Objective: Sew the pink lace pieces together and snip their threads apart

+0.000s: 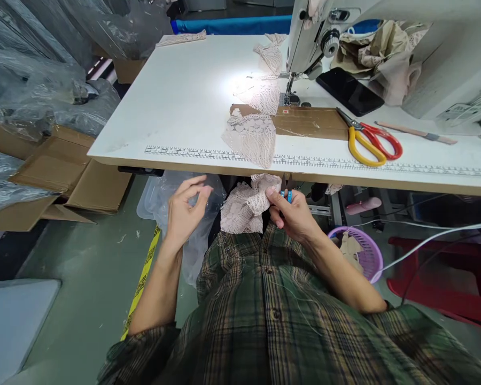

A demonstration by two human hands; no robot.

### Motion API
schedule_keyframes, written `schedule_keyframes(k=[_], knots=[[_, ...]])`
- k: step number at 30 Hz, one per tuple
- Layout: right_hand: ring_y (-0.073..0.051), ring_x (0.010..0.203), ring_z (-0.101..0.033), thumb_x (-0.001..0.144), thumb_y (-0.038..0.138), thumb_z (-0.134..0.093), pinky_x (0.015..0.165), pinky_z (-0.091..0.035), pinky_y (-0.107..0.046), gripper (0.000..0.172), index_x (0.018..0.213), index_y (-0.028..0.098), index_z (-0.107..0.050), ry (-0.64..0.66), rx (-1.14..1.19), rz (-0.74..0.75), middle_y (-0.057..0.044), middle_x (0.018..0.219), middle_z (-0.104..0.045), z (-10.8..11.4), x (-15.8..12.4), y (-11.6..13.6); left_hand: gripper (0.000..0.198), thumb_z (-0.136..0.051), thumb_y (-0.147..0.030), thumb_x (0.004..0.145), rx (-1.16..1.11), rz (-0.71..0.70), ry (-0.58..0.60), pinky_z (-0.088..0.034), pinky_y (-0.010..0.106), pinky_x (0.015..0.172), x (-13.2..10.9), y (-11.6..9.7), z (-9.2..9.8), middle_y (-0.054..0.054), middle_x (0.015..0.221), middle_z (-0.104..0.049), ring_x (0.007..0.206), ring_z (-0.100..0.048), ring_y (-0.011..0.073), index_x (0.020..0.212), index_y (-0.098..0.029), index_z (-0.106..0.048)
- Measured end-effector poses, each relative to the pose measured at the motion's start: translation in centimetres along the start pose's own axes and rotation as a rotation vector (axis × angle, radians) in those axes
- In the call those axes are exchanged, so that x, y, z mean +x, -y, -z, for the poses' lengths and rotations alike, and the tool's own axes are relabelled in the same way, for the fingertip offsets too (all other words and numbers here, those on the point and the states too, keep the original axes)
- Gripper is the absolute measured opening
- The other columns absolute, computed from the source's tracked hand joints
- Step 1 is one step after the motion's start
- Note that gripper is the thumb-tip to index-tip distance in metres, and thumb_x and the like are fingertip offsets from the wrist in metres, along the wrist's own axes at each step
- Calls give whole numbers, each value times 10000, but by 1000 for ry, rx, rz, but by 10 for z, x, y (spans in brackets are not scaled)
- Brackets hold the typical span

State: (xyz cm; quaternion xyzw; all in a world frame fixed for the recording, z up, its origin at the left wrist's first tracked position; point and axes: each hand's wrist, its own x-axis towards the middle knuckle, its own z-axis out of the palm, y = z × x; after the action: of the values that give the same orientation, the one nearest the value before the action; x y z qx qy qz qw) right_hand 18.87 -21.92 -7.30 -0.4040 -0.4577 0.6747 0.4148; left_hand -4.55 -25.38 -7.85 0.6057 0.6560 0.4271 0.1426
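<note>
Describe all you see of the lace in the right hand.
The lace is pale pinkish, thin-looking openwork fabric with uneven, wavy edges. It hangs loosely bunched and folded below the table's front edge, close to the plaid shirt. The right hand pinches its right side, thumb on top. The left hand is apart from it.

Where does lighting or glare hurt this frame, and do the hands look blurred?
Head view: glare washes out the white tabletop left of the sewing machine, paling the lace there; head view: the area under the table's front edge is darker; head view: left hand and right hand show no obvious motion blur.
</note>
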Motion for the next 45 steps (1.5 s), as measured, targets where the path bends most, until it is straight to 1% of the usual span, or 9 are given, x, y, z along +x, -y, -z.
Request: schedule_keyframes(k=[4,10,13,15,19,21,31,36,45], knots=[[-28,290,-287,691,536,-780,322,-213,-187,495,572,205,-432,110,-20,-81,109,349,-381,0,-15,9,348,-615,-511,874,-338,-10,84,-493,361,943,17,-22,-29,93,1033,-739,993,-674,203,880,-188,-744],[-39,376,-368,743,439,-768,342,-265,-178,360,737,185,-514,407,-163,-140,102,513,-426,11,-50,29,742,-679,-757,644,-650,7,614,-477,416,973,31,-43,-67,150,1173,-703,1086,-648,296,1097,-171,-719],[-38,474,-348,801,396,-726,413,-275,-182,291,759,153,-574,453,-318,-32,77,576,-427,29,-58,42,615,-799,-640,597,-772,37,812,-523,423,904,31,-53,-81,148,1104,-726,1001,-679,304,980,-161,-753],[-41,507,-333,797,389,-732,437,-272,-189,286,743,143,-597,366,-388,22,67,592,-431,43,-57,48,475,-827,-543,619,-905,152,764,-568,364,752,28,-60,-87,138,951,-755,825,-712,266,849,-133,-756],[-38,453,-353,741,431,-760,393,-257,-202,318,796,133,-665,1,-313,77,39,617,-546,60,-45,52,345,-865,-373,596,-1129,412,210,-546,234,585,21,-74,-90,37,731,-742,611,-681,158,800,-138,-716],[-36,424,-374,715,462,-764,368,-255,-205,356,824,132,-690,-109,-231,89,11,664,-616,61,-35,49,326,-875,-300,576,-1164,481,76,-541,205,591,18,-79,-88,17,740,-746,618,-684,140,816,-147,-715],[-42,375,-418,801,572,-634,342,-198,-197,465,928,132,-716,-109,0,78,8,623,-634,45,-13,29,240,-661,-255,809,-1377,767,331,-573,287,855,12,-86,-79,71,941,-768,891,-726,200,1011,-149,-737],[-50,350,-379,794,577,-652,355,-241,-186,441,797,138,-679,-7,-12,90,68,419,-495,37,-15,23,248,-622,-240,852,-1423,787,314,-576,259,846,12,-84,-83,44,992,-765,889,-723,171,1066,-175,-728],[-45,338,-414,664,484,-805,338,-287,-186,384,805,158,-659,-143,-10,152,94,472,-503,34,-9,21,227,-625,-236,846,-1406,793,297,-550,298,924,9,-80,-88,55,1058,-753,992,-707,202,1038,-180,-732]])
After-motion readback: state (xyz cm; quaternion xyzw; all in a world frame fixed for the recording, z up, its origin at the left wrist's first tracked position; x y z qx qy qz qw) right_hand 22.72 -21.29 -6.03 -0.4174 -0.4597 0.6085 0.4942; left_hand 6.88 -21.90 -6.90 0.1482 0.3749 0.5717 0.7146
